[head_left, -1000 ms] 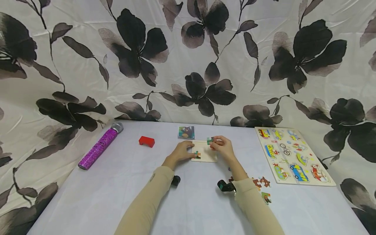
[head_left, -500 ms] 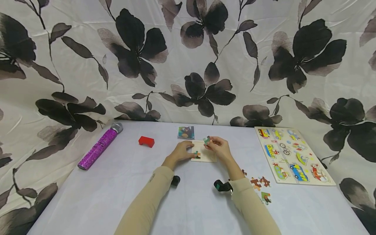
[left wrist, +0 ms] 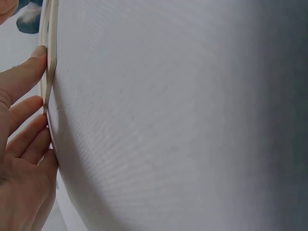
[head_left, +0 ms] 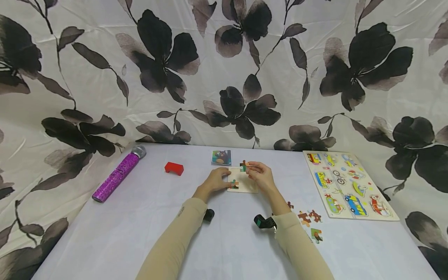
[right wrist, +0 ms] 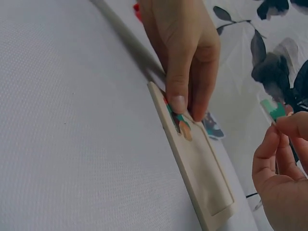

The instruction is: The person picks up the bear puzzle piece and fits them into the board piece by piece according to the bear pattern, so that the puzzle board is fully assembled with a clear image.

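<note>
A shallow wooden puzzle tray (head_left: 246, 186) lies on the white tabletop, with one jigsaw piece (head_left: 234, 184) set in its near left corner. My left hand (head_left: 214, 182) holds the tray's left side, its thumb by that piece and its fingers toward the far corner. In the left wrist view, the thumb and fingers meet the tray's edge (left wrist: 52, 57). Over the tray's far edge, my right hand (head_left: 263, 177) pinches a green and brown jigsaw piece (head_left: 243, 166) between thumb and fingertips. The right wrist view has this piece (right wrist: 274, 109) raised clear of the tray.
Behind the tray lies a bear picture card (head_left: 221, 157). Loose jigsaw pieces (head_left: 304, 218) are scattered by the right forearm. A vehicle puzzle board (head_left: 353, 188) lies at the right. Leftward are a red block (head_left: 174, 168) and a purple glitter microphone (head_left: 119, 175).
My right hand has shifted slightly left with the jigsaw piece and turned it, so the piece now stands more upright. The left hand stays on the tray.
</note>
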`<action>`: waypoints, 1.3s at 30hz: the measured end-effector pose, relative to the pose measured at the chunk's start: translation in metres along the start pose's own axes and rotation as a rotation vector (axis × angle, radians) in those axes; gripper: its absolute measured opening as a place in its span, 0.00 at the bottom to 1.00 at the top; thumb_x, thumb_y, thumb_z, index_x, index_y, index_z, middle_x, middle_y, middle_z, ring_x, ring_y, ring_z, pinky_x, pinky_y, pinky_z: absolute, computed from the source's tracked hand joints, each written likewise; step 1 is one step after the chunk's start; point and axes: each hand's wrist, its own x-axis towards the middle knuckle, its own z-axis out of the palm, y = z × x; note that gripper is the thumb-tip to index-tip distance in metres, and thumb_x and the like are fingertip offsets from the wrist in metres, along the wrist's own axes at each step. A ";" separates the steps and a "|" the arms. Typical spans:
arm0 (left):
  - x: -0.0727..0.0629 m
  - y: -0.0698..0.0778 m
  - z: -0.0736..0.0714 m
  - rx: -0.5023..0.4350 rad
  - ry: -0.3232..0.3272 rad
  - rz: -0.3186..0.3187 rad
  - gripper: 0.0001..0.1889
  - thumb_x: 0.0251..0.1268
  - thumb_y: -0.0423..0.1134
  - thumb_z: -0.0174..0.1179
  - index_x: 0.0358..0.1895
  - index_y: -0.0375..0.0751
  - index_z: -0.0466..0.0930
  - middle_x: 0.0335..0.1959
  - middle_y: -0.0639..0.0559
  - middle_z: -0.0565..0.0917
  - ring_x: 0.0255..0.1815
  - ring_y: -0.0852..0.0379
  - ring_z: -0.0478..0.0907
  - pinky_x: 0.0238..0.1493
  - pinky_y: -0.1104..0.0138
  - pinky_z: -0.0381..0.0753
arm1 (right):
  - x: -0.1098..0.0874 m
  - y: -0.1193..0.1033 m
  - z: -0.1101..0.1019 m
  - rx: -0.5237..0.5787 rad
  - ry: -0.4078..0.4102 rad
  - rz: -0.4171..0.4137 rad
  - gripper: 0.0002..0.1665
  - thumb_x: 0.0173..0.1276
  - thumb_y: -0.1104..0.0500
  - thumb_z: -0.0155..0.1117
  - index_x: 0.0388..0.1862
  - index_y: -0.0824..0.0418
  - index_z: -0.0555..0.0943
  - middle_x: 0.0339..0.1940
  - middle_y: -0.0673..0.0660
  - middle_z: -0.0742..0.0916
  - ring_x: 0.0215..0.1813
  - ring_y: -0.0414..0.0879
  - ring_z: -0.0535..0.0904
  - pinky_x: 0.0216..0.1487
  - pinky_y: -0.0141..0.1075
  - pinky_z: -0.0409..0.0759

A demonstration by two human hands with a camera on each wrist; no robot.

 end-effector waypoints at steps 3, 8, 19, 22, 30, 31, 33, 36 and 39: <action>0.001 0.000 0.000 0.004 0.006 0.005 0.27 0.54 0.42 0.69 0.56 0.31 0.76 0.63 0.38 0.71 0.67 0.41 0.64 0.70 0.54 0.59 | 0.000 0.000 0.000 -0.031 0.008 -0.005 0.19 0.62 0.73 0.58 0.54 0.75 0.74 0.32 0.48 0.83 0.32 0.35 0.79 0.34 0.26 0.79; 0.003 -0.003 0.000 -0.002 0.001 0.022 0.28 0.52 0.43 0.69 0.55 0.31 0.76 0.62 0.36 0.72 0.66 0.40 0.65 0.70 0.53 0.60 | 0.000 0.000 -0.002 0.034 -0.031 0.006 0.19 0.66 0.74 0.54 0.56 0.78 0.71 0.34 0.54 0.82 0.33 0.38 0.81 0.37 0.29 0.83; 0.008 -0.009 0.002 -0.026 -0.003 0.033 0.28 0.51 0.44 0.70 0.54 0.30 0.77 0.62 0.36 0.72 0.66 0.39 0.65 0.69 0.54 0.60 | -0.002 -0.002 -0.003 0.104 -0.059 -0.015 0.24 0.59 0.80 0.54 0.57 0.80 0.68 0.36 0.56 0.80 0.31 0.39 0.83 0.39 0.29 0.83; 0.003 -0.003 0.000 -0.003 0.002 0.028 0.26 0.53 0.41 0.69 0.54 0.29 0.77 0.61 0.35 0.73 0.65 0.39 0.66 0.68 0.53 0.62 | -0.002 -0.002 -0.004 0.096 -0.038 -0.015 0.23 0.60 0.79 0.55 0.56 0.79 0.69 0.32 0.53 0.83 0.31 0.38 0.83 0.38 0.29 0.83; 0.000 0.001 -0.001 0.018 0.021 0.033 0.26 0.52 0.40 0.69 0.54 0.29 0.77 0.61 0.35 0.73 0.65 0.39 0.66 0.69 0.54 0.62 | -0.002 -0.003 -0.007 0.146 -0.033 -0.033 0.21 0.61 0.78 0.56 0.54 0.80 0.68 0.27 0.50 0.86 0.30 0.38 0.83 0.37 0.28 0.83; 0.000 0.001 -0.002 0.014 0.023 0.034 0.26 0.52 0.40 0.69 0.54 0.29 0.77 0.61 0.35 0.73 0.65 0.39 0.66 0.69 0.54 0.62 | -0.002 -0.003 -0.007 0.155 -0.038 -0.030 0.21 0.62 0.78 0.56 0.55 0.80 0.68 0.26 0.50 0.86 0.30 0.39 0.83 0.37 0.28 0.83; 0.000 0.001 -0.002 0.007 0.024 0.035 0.26 0.52 0.40 0.69 0.54 0.29 0.77 0.61 0.35 0.73 0.65 0.39 0.66 0.69 0.54 0.62 | -0.002 -0.003 -0.007 0.168 -0.044 -0.024 0.23 0.62 0.78 0.55 0.57 0.81 0.66 0.26 0.50 0.86 0.29 0.39 0.83 0.36 0.28 0.83; -0.001 0.002 -0.002 0.006 0.020 0.035 0.27 0.52 0.40 0.69 0.54 0.29 0.77 0.61 0.35 0.73 0.65 0.39 0.66 0.68 0.53 0.62 | -0.002 -0.004 -0.008 0.159 -0.046 -0.010 0.26 0.62 0.77 0.56 0.61 0.80 0.65 0.25 0.50 0.86 0.29 0.38 0.83 0.36 0.28 0.83; -0.002 0.002 -0.002 0.009 0.018 0.036 0.27 0.52 0.40 0.69 0.54 0.29 0.76 0.61 0.35 0.73 0.65 0.38 0.66 0.68 0.52 0.62 | -0.001 -0.003 -0.009 0.157 -0.050 0.000 0.27 0.64 0.76 0.56 0.62 0.79 0.64 0.25 0.50 0.86 0.28 0.38 0.83 0.36 0.28 0.83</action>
